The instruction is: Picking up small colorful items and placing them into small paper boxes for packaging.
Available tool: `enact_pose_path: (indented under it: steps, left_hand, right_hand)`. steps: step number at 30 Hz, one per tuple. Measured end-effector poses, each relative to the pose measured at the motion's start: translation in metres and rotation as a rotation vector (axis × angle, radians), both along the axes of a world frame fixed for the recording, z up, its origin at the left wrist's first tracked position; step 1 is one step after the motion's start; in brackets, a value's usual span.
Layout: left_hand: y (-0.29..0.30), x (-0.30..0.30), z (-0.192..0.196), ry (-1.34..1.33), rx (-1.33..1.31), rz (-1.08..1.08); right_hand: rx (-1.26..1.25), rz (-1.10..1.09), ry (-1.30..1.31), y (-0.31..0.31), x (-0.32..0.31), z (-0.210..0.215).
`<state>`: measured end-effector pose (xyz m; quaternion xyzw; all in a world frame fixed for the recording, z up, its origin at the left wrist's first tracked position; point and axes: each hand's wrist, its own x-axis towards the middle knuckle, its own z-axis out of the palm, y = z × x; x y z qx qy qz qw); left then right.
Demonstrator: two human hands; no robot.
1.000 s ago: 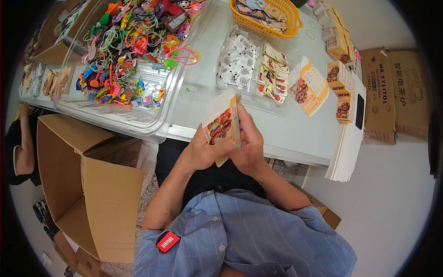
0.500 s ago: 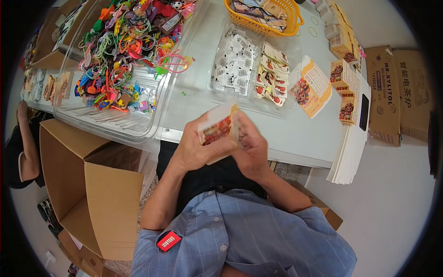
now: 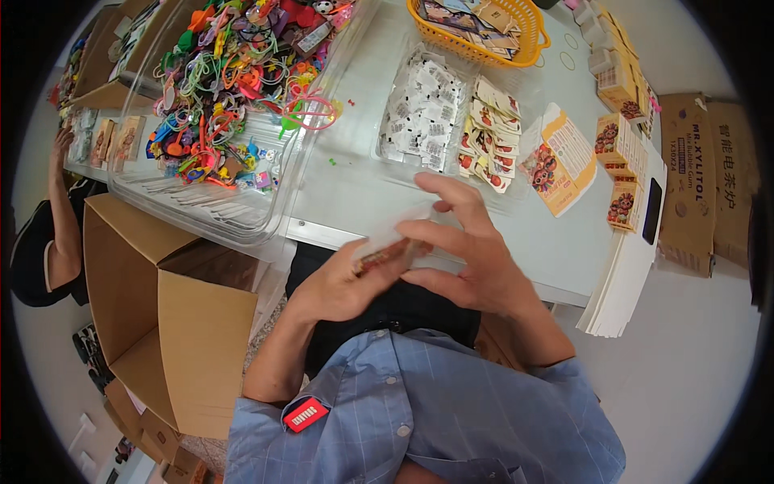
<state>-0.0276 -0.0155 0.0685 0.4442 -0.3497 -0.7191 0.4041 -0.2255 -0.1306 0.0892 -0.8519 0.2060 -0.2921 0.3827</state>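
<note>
My left hand (image 3: 343,282) is closed around a small printed carton (image 3: 382,256) with a red picture on its side, held low over the table's front edge. The carton is tilted and blurred, and its top and far end are partly hidden by fingers. My right hand (image 3: 480,254) is just to the right of it, with fingers spread and curved around the carton's end; whether the fingertips touch it I cannot tell. Beyond the hands lie white printed sachets (image 3: 419,109) and cream sachets with red pictures (image 3: 488,137) in clear trays.
A clear bin (image 3: 234,230) of colourful trinkets stands left. A yellow basket (image 3: 532,44) of cards is at the back. A flat carton (image 3: 560,165), folded cartons (image 3: 625,202) and a phone (image 3: 655,202) lie right. An open cardboard box (image 3: 205,347) is below left, near another person's arm (image 3: 60,194).
My right hand has loosened from the carton and spread its fingers, shifting right. My left hand has kept the carton and lowered it slightly, turning it. The whole view has shifted a little.
</note>
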Motion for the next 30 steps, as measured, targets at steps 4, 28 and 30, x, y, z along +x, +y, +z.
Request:
enact_pose_path:
  steps: [4,28,30]
  left_hand:
    - [-0.009,0.002,0.008,-0.105,-0.225,-0.161]
    - [0.004,-0.04,-0.041,-0.213,-0.356,0.605]
    - [0.004,-0.038,-0.039,-0.514,-0.526,0.704]
  right_hand:
    - [0.209,0.2,0.028,-0.01,-0.006,0.004]
    - [0.599,-0.37,-0.115,0.06,-0.011,-0.045]
    - [0.496,-0.441,-0.074,0.056,-0.002,-0.051]
